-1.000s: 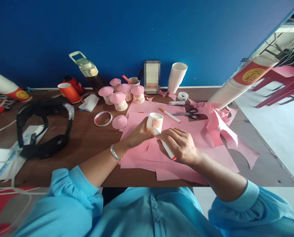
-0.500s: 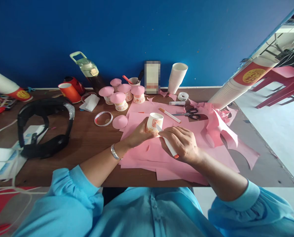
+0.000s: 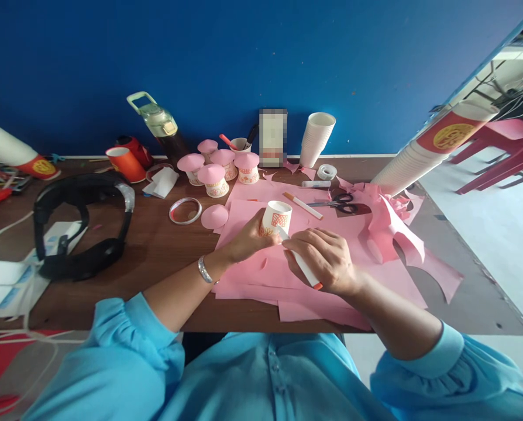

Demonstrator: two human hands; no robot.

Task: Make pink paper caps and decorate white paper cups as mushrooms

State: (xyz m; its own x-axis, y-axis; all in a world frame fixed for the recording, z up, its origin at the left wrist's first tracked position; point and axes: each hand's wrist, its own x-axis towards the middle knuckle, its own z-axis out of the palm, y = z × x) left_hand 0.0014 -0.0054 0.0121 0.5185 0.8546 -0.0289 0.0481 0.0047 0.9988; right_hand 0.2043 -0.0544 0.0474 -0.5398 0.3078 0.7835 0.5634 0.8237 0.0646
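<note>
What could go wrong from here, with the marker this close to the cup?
1. The left hand has its thumb beside the orange drawing on the cup, so wet ink might smear.
2. The right hand holds the marker with its tip near that thumb; a slip could mark the skin.
3. The pink sheets below could catch stray ink.

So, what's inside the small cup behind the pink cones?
The cup holds an orange-red pen and a black marker; their lower ends and its bottom are hidden.
</note>
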